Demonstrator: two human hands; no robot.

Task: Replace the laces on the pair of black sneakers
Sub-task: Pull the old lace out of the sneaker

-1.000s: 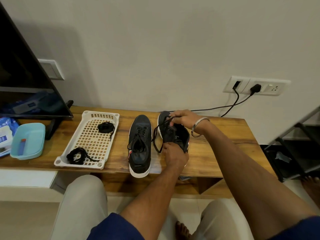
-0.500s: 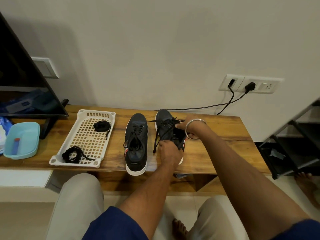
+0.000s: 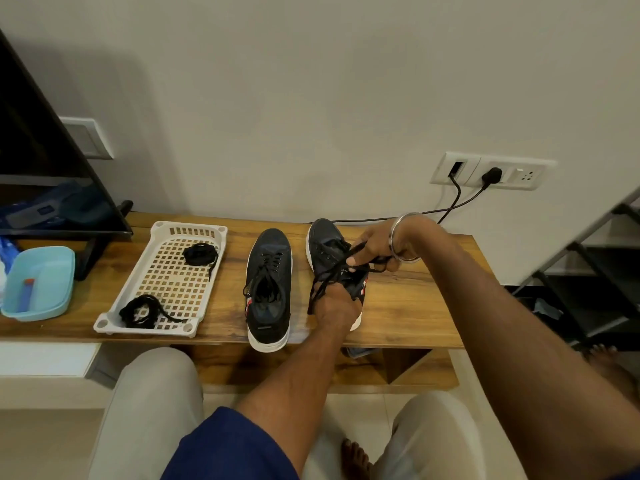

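Sneakers stand side by side near the middle of the wooden bench [image 3: 415, 306], toes toward its back edge. The left hand [image 3: 334, 308] grips the right sneaker [image 3: 325, 244] at its heel, and the right hand [image 3: 377, 247] pinches the old lace [image 3: 327, 275] pulled loose above it. The left sneaker [image 3: 268, 289] is laced. Two coiled laces [image 3: 143, 311] wait in the white tray [image 3: 173, 233]. A sharp tug could snag at an eyelet and drag the shoe toward the bench's front edge

Soft dim indoor light; sharp, edges bowed.
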